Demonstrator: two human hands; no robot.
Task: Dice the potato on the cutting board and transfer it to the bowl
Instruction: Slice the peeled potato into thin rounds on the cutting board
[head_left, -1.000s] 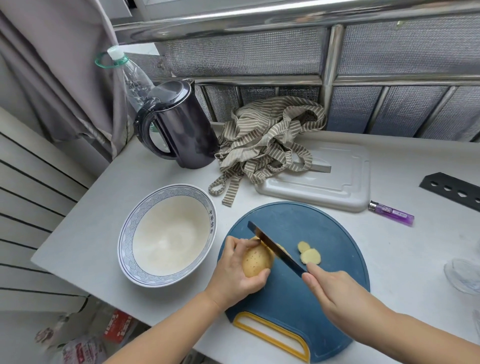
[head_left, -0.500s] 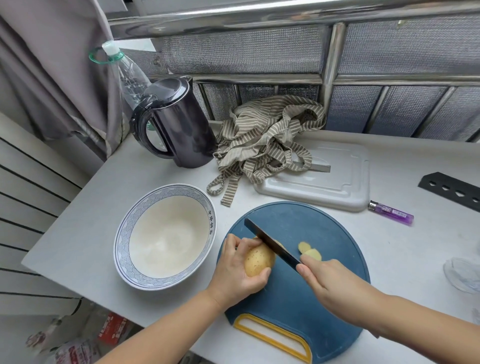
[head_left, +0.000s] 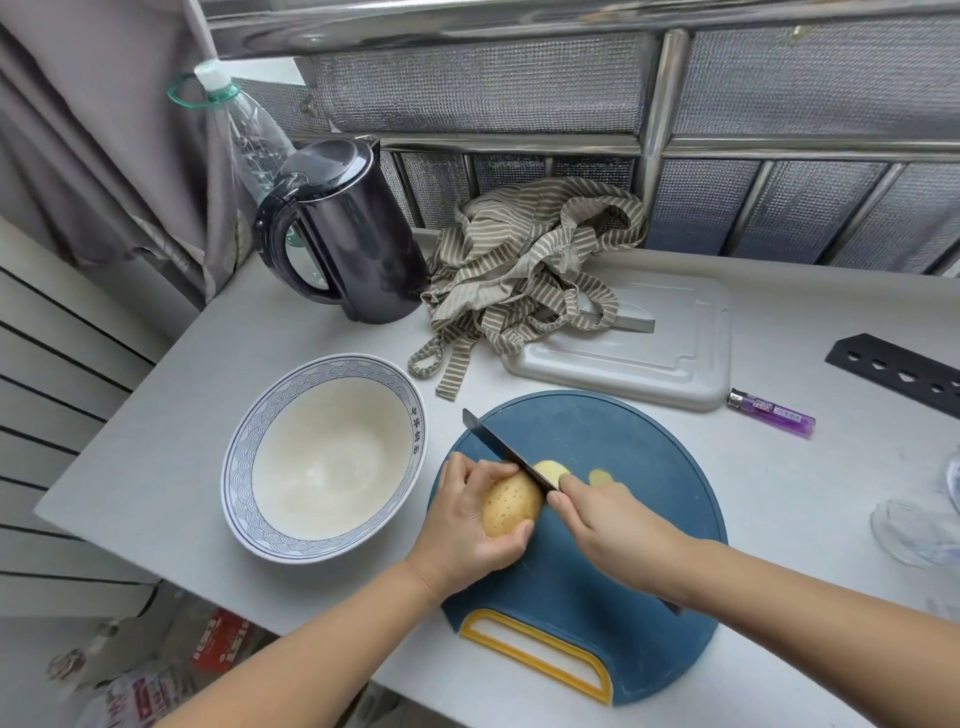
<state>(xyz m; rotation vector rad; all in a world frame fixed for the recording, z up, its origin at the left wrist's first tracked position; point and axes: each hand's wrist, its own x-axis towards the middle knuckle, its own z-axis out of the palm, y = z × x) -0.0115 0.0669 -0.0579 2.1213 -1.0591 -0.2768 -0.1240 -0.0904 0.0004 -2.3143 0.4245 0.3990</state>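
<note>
- Since a second ago the right hand (head_left: 615, 525) has slid in toward the potato and the blade has come down, so a fresh pale slice now stands against the blade's right face. The left hand has barely shifted.
- The right hand is closed round the handle of a dark-bladed kitchen knife (head_left: 496, 444), with the index finger up near the heel of the blade. The handle itself is hidden under the hand.
- The left hand (head_left: 467, 527) is wrapped over the tan, speckled, unpeeled potato (head_left: 511, 506), gripping it. The thumb is at the near end and the fingertips are on top, just beside the blade.
- That potato lies on its side on the left part of the round blue plastic cutting board with a yellow handle slot (head_left: 597, 597), and most of it is uncut.
- A few pale yellow slices (head_left: 551, 470) lie just right of the blade, one partly hidden behind the right hand.
- The step in hand looks like cutting rounds, the early part of dicing, as nothing is in strips or cubes yet.
- The white ceramic bowl with a blue patterned rim (head_left: 238, 467) sits just left of the board on the pale grey counter (head_left: 182, 415) and holds no potato.
- The next move probably calls for lifting the blade, drawing the left fingertips back along the potato and cutting again.
- The rounded potato could roll, so the hold needs to be firm, with the fingertips clear of the edge.
- Further back stand a black electric kettle (head_left: 358, 244) and a crumpled striped cloth (head_left: 524, 260), which lies partly on a white rectangular plastic board (head_left: 665, 358).
- A purple lighter (head_left: 771, 413) lies to the right.
</note>
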